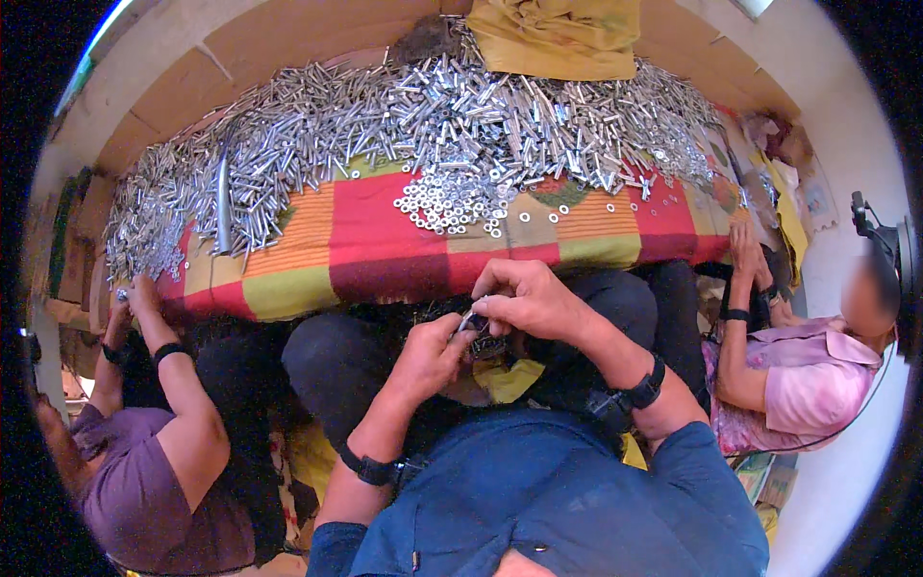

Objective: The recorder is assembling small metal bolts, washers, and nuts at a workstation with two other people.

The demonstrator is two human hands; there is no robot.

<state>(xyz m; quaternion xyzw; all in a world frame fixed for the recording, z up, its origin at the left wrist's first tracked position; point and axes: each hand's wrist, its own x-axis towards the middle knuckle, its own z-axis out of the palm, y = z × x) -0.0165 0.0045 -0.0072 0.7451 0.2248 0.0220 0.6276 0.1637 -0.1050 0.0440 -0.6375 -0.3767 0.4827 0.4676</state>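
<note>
Over my lap, my left hand (430,355) is closed around a slim silvery bolt (467,320), its thumb pressed along the side. From the right, my right hand (531,300) pinches the upper end of the same bolt between thumb and fingertips. Fingers cover most of it, so its full shape is hidden. Beyond my hands, flat washers (444,204) lie in a loose pile on a checked, colourful cloth (377,226). Behind them spreads a large heap of metal bolts and sleeves (481,115).
A long, curved metal tool (224,202) rests on the left of the heap. A yellow cloth sack (558,38) lies at the back. Co-workers sit on both sides: one in a purple shirt (163,481) at left, another in a pink shirt (798,385) at right, hands at the table's ends.
</note>
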